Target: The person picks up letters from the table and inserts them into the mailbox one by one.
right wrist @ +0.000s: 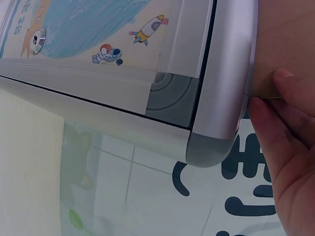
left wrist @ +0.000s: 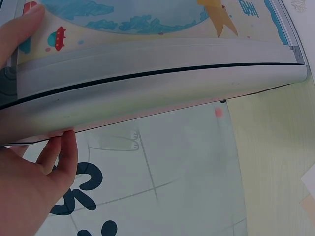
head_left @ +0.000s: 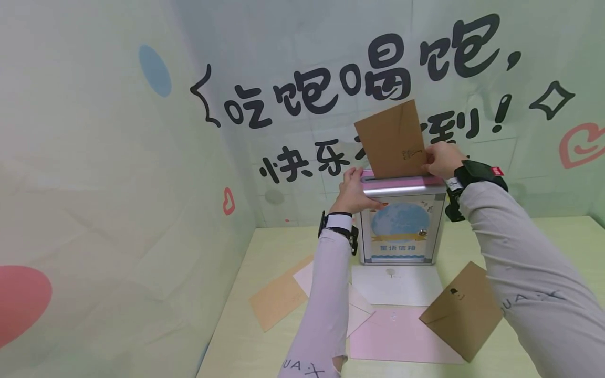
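A metal-framed letter box with a pink top and a blue picture on its front stands at the back of the table. My left hand grips its upper left corner, thumb on the front and fingers over the edge; the left wrist view shows the fingertips against the side. With thumb and fingers my right hand pinches a brown kraft envelope near its lower right corner. The envelope stands tilted over the slot, its lower edge right at the box top. In the right wrist view the thumb presses the brown paper.
Before the box lie a white envelope, a pink envelope and another brown envelope. To the left are a tan envelope and a pale envelope, partly under my left arm. A wall with large black lettering rises behind.
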Available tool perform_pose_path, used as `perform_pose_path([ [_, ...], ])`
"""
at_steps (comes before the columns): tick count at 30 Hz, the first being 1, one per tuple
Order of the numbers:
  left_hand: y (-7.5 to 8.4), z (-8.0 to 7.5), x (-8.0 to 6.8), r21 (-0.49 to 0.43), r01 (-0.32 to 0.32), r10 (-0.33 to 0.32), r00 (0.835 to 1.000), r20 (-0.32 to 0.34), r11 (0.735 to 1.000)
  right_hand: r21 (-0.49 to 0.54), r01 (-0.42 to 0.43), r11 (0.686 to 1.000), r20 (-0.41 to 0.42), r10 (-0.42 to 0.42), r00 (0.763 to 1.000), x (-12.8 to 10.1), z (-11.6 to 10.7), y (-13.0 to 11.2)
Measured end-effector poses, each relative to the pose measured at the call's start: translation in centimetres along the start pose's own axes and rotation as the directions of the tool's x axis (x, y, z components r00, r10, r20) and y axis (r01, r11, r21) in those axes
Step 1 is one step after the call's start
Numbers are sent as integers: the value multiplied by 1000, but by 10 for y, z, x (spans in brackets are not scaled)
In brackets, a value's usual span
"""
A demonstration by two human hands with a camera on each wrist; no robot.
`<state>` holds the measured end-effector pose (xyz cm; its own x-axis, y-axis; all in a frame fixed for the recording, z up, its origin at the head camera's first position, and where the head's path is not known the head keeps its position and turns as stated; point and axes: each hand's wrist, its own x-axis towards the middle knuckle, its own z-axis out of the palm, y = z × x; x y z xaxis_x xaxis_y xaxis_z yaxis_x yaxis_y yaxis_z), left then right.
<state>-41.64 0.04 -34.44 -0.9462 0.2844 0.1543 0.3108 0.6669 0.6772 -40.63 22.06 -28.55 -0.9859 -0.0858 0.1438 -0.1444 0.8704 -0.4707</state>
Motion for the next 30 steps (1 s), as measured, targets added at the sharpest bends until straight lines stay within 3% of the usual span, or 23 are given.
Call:
perform_pose_path([
  [18,2,-2,-2,31,-15,15,1000,7,999,-72,49,996,-4,-49,999,1,-2,-1],
  [26,2,-2,-2,33,-22,22,1000,0,999,-159,-14,987,125,35,992,0,1,12],
  [30,1,-1,0,32,-19,18,1000,4,999,-137,-32,990,151,53,987,-5,3,12],
])
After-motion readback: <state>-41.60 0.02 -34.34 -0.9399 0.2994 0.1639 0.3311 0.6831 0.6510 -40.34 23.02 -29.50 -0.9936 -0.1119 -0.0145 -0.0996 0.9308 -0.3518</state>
